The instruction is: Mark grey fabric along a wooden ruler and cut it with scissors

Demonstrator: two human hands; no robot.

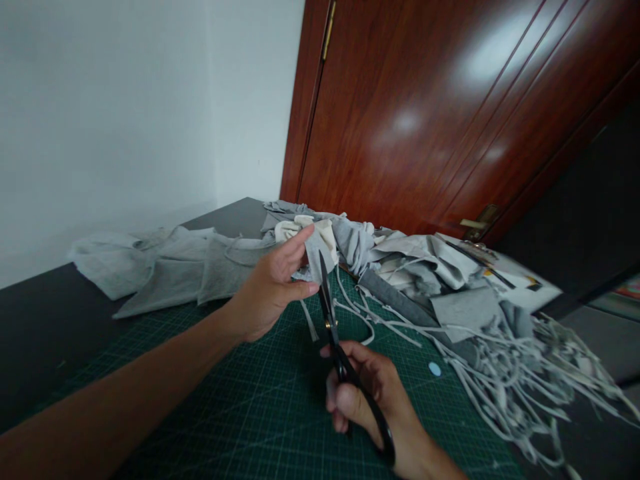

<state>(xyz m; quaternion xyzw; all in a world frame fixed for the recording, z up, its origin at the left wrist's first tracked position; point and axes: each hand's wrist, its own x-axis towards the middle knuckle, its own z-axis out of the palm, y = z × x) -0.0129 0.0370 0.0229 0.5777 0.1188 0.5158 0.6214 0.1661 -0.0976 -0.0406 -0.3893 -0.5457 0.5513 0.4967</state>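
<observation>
My left hand (270, 287) is closed on a small piece of grey fabric (316, 257), which it holds up between thumb and fingers above the green cutting mat (270, 393). My right hand (370, 390) grips the handles of black scissors (327, 313). The blades point up and away from me, and their tip lies against the grey fabric, beside my left thumb. The blades look nearly closed. Behind the left fingers lies some cream fabric (327, 237).
Grey cloth pieces (175, 263) lie at the left. More fabric (425, 257) and a tangle of pale strips (515, 387) cover the right side. A light blue disc (435, 369) rests on the mat. A wooden door (400, 120) stands behind.
</observation>
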